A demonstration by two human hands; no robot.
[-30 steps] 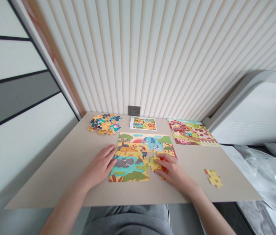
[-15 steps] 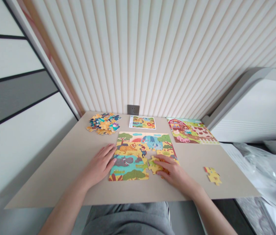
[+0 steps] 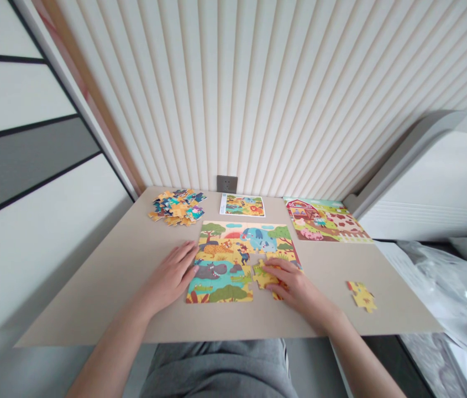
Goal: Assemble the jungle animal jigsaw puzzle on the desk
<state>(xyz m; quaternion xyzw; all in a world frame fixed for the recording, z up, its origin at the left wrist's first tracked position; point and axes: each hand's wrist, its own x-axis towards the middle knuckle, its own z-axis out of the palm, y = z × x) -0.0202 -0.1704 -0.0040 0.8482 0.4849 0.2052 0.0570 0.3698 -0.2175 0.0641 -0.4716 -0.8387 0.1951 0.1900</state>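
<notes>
An animal jigsaw puzzle [image 3: 220, 276] lies mostly assembled on the table, with a gap in its lower middle. My left hand [image 3: 174, 276] rests flat at the puzzle's left edge, fingers stretched out and touching it. With its fingers on a yellow-green puzzle piece [image 3: 261, 276], my right hand [image 3: 293, 283] holds it at the gap. The piece sits slightly askew there, and my fingers hide part of it and of the lion section beside it. Farther right, a loose yellow puzzle piece [image 3: 361, 297] lies by itself on the table.
A pile of loose puzzle pieces [image 3: 178, 207] is at the back left. A small reference picture card [image 3: 244, 205] lies behind the puzzle. An assembled farm puzzle [image 3: 326, 221] is at the back right. Plastic wrapping [image 3: 444, 271] lies beyond the table's right edge.
The puzzle piece under my right hand has moved slightly away from me, farther into the gap. My left hand stays at the puzzle's left edge. The view has shifted a little.
</notes>
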